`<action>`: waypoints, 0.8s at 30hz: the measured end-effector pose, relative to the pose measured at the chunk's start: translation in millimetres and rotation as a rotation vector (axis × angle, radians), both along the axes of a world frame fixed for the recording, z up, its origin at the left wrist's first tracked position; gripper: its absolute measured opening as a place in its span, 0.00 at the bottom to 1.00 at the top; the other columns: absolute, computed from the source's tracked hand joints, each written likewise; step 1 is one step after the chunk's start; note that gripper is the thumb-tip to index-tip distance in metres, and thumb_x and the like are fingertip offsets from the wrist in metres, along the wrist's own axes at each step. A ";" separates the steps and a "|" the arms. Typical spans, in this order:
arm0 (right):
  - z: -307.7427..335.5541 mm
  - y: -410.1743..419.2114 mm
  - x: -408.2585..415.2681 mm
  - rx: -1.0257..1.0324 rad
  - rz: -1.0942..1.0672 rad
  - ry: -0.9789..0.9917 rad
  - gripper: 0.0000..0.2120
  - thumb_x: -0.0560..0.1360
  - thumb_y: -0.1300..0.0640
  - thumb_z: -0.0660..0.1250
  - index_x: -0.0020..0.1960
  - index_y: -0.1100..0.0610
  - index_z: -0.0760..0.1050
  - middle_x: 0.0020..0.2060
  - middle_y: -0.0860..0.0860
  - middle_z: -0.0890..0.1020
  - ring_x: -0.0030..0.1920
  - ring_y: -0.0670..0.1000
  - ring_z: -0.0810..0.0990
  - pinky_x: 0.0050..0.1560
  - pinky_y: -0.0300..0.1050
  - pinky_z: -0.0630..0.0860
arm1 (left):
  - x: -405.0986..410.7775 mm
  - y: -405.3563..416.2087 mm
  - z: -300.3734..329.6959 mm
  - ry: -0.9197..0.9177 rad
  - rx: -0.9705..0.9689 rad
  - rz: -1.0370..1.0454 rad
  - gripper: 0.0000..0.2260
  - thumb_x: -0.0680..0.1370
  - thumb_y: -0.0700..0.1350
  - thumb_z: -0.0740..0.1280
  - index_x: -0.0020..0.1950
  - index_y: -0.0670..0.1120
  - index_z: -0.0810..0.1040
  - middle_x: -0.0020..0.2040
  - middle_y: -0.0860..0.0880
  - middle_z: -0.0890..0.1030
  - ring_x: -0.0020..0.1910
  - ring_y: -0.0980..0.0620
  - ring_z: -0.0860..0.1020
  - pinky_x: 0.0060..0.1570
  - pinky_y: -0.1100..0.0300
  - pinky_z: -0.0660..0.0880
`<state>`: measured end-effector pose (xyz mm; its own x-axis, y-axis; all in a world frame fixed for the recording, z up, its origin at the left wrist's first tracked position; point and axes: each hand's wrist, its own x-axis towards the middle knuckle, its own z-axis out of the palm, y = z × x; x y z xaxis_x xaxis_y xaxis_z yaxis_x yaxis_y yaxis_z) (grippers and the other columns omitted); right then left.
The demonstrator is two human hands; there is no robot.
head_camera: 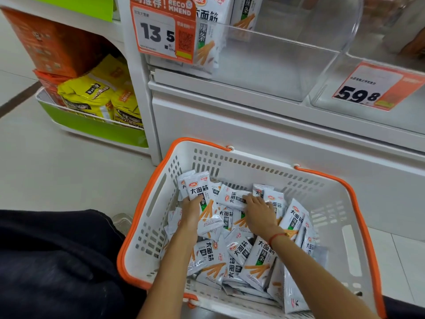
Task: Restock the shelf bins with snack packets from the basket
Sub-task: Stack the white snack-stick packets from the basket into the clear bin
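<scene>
Many white snack packets point(257, 261) printed with orange sticks and black characters lie heaped in a white basket point(333, 203) with orange rim and handles, which stands on the pale floor tiles point(69, 169) against the shelf base. Packets lie at mixed angles, several overlapping; most near the front have their long axis running toward the shelf, tilted left or right.

Left hand point(192, 209): grasps a small upright stack of packets point(199, 192) at the basket's far-left corner, long axis roughly vertical, printed top edge pointing toward the shelf, fingers curled round the lower edge.

Right hand point(258, 214): fingers laid over one packet point(232, 198) lying crosswise, long axis left to right; whether it is gripped or only pressed, cannot tell. A red string point(276, 237) circles that wrist.

Clear shelf bin point(276, 65), above the basket: a few matching packets point(207, 35) stand upright at its left end, the remainder showing bare clear plastic. An orange price tag point(161, 31) reading 13 5 hangs on its front.

Second clear bin point(326, 93) to the right carries a tag point(377, 87) reading 59 8.

Side rack at left: yellow bags point(92, 93) and orange boxes point(50, 42) in a green-fronted tray point(92, 127).

Dark trouser leg point(57, 261) at lower left.
</scene>
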<state>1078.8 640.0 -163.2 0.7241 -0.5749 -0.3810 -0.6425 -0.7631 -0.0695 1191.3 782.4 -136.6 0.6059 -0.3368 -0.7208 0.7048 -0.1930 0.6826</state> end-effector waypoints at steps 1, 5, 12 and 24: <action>-0.8 2.3 0.3 -0.027 0.006 -0.036 0.19 0.79 0.59 0.57 0.70 0.57 0.62 0.69 0.54 0.68 0.70 0.56 0.65 0.68 0.53 0.65 | 0.6 0.0 -0.4 -0.001 -0.010 0.008 0.13 0.80 0.42 0.61 0.62 0.41 0.76 0.58 0.37 0.79 0.57 0.38 0.77 0.62 0.43 0.72; 7.1 4.0 8.5 0.166 -0.147 -0.055 0.24 0.71 0.55 0.73 0.60 0.60 0.65 0.53 0.55 0.74 0.56 0.55 0.72 0.52 0.47 0.75 | 1.7 2.3 0.7 0.014 -0.022 0.017 0.08 0.80 0.40 0.58 0.53 0.44 0.77 0.55 0.37 0.79 0.50 0.39 0.78 0.55 0.46 0.74; 33.6 -16.3 -5.2 0.613 -0.247 -0.145 0.24 0.69 0.58 0.75 0.22 0.52 0.65 0.21 0.46 0.66 0.24 0.45 0.62 0.29 0.37 0.59 | 0.8 11.2 1.4 -0.009 -0.047 -0.034 0.09 0.81 0.41 0.56 0.51 0.45 0.76 0.45 0.41 0.80 0.40 0.45 0.77 0.44 0.53 0.74; 78.3 9.3 -2.5 1.129 -0.483 -0.410 0.07 0.72 0.53 0.72 0.43 0.58 0.82 0.40 0.53 0.81 0.35 0.45 0.74 0.36 0.33 0.73 | -15.9 -3.4 18.5 -0.029 -0.085 -0.162 0.09 0.81 0.41 0.58 0.58 0.45 0.75 0.49 0.42 0.80 0.45 0.45 0.78 0.36 0.57 0.74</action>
